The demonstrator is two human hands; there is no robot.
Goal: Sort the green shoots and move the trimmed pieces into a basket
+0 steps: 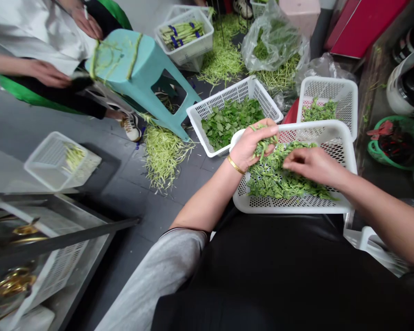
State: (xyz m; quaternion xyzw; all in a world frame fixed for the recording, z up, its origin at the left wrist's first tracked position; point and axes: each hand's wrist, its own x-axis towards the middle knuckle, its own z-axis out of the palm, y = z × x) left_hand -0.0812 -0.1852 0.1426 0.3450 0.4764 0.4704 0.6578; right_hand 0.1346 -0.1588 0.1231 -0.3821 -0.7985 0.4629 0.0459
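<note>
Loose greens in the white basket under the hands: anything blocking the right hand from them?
Nothing visible does. The right hand is over the loose greens, within the white basket; the left hand, holding a small bunch, is off to one side.

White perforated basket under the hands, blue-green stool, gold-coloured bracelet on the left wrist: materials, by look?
White perforated rectangular basket: likely moulded plastic, smooth; rounded rim, regular holes.
Blue-green four-sided stool: probably plastic, satin; soft sheen, moulded-looking cut-out side.
Gold-coloured narrow bracelet: looks like polished metal, given its bright shine; solid or plated, can't tell.
</note>
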